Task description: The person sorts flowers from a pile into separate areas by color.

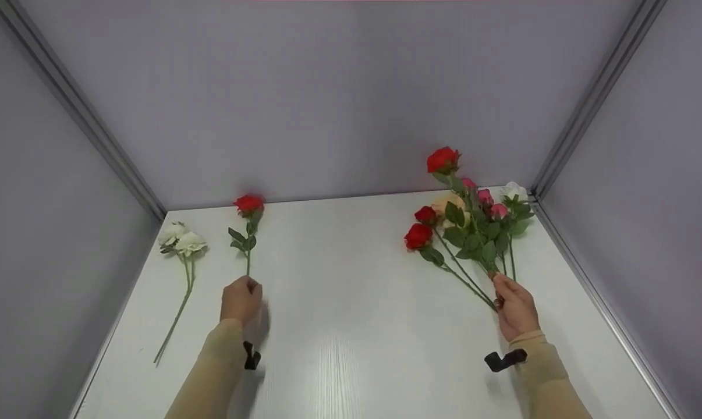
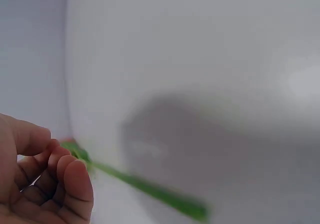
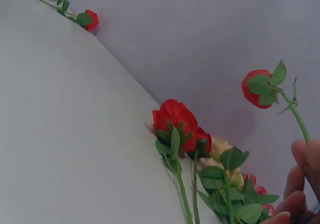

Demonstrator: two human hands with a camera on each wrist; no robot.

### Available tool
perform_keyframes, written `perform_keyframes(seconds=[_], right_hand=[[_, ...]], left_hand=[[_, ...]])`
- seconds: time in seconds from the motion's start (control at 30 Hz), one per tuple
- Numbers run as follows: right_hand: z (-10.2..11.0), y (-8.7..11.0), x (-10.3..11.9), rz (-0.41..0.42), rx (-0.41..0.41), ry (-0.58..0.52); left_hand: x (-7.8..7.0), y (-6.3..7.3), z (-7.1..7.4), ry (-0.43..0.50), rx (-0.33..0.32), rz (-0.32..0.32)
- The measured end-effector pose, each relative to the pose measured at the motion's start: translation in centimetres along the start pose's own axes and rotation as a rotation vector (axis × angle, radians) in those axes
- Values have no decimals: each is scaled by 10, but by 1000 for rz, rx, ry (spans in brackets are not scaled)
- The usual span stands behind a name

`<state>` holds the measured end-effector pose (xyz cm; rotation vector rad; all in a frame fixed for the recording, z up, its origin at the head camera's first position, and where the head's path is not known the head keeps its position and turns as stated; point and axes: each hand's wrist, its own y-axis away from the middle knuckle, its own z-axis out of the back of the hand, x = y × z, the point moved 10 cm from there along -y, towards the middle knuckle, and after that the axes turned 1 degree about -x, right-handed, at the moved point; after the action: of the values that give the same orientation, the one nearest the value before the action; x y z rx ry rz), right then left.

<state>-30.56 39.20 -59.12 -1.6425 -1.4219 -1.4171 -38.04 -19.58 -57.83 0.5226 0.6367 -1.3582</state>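
Observation:
My left hand (image 1: 242, 301) pinches the green stem (image 2: 150, 188) of a red rose (image 1: 249, 204) on the left half of the table, its bloom near the back wall. At the right, my right hand (image 1: 517, 308) grips the stem of another red rose (image 1: 443, 160), whose bloom is raised above the others in the right wrist view. Beneath and around it lie two red roses (image 1: 418, 237), cream flowers (image 3: 220, 149), pink buds (image 1: 485, 198) and a white flower (image 1: 514, 190). Their leaves overlap, and the right hand covers some of the stem ends.
White flowers (image 1: 190, 243) with long stems lie at the table's left side. The white table (image 1: 339, 291) is bounded by a grey back wall (image 1: 328, 105) and side walls, with metal framing (image 1: 595, 308) along the right edge.

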Motion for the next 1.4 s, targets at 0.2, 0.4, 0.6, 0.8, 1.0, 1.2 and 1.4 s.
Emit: perform_keyframes(seconds=[0.2, 0.4, 0.6, 0.8, 1.0, 1.2, 1.4], right_hand=[[-61, 14, -18, 8, 171, -79], [-114, 33, -34, 8, 301, -74], [-154, 50, -52, -47, 359, -14], [-191, 67, -63, -36, 436, -10], [-207, 75, -66, 14, 470, 15], [-209, 76, -70, 44, 478, 57], [-211, 76, -77, 47, 490, 83]], left_hand=[[-87, 21, -25, 117, -19, -248], [-170, 62, -62, 254, 123, -454], [-222, 93, -84, 354, 170, -534], [-239, 109, -75, 454, -28, -613], [-229, 111, -71, 475, -129, -592], [-224, 110, -78, 467, -91, -554], [-220, 108, -83, 440, -67, -507]])
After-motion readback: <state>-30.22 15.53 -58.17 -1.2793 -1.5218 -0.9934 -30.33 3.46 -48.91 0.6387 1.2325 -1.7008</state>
